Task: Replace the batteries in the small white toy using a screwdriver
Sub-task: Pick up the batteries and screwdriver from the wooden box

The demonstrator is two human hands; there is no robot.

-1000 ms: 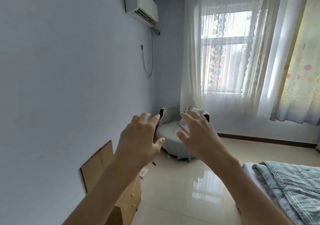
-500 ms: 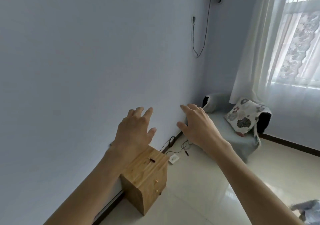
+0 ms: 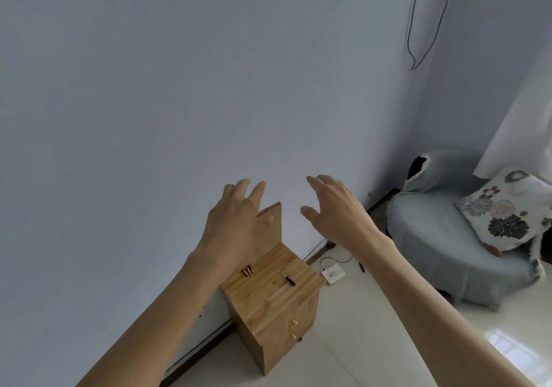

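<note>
Right around the middle of the frame, both hands are stretched out in front of the person, backs facing the camera. Left hand (image 3: 239,222) has its fingers spread loose and isn't holding a thing. Right hand (image 3: 337,210) is the same deal, fingers fanned and slightly curled, thumb sticking out toward the left hand, nothing in it. The two are apart with a gap of plain wall between them, and bare forearms run down to the bottom corners of the frame.

Just below the left hand is a small wooden cabinet (image 3: 277,303) sitting on the floor against the wall, with two little knobs on its front. A piece of cardboard (image 3: 273,222) stands up behind it against the wall, partly covered by the left hand. On the cabinet's tabletop, near the left wrist, lie a couple of batteries (image 3: 247,271) with coppery ends, and a bit to their right, well clear of them, a small dark-handled screwdriver (image 3: 288,279). Neither hand touches either one.

Can't make out the white toy for sure. There's a small white box (image 3: 334,273) on the floor just right of the cabinet with a thin cable on it, too small to tell what it is.

Further out on the right side is a round grey-blue chair (image 3: 442,237) with a flowery cushion (image 3: 504,210), a white curtain (image 3: 525,118) above it, and a dark cord (image 3: 413,28) hanging on the wall at upper right.
</note>
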